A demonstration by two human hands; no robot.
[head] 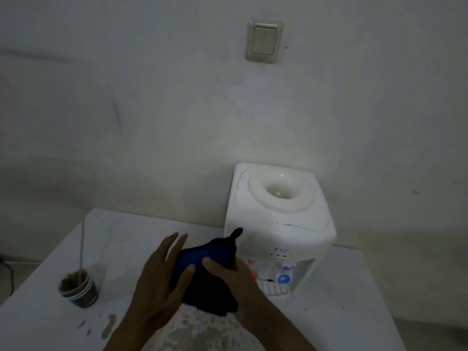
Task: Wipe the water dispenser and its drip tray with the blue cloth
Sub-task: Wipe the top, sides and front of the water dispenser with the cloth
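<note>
Two hands: both on the blue cloth, held just left of the water dispenser front.
Left hand: fingers straight and spread, thumb resting on the cloth.
Right hand: thumb clamps the cloth from above; its other fingers are hidden beneath.
Cloth feel: probably soft, light and floppy; better bunched in the palm than dangled by its loop.
Drip tray: at the dispenser's foot, just beside the right hand.

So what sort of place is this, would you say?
Likely a simple break or pantry corner indoors: a tabletop water dispenser stands on a white table against a plain wall with a light switch, and a used paper cup sits nearby.
</note>
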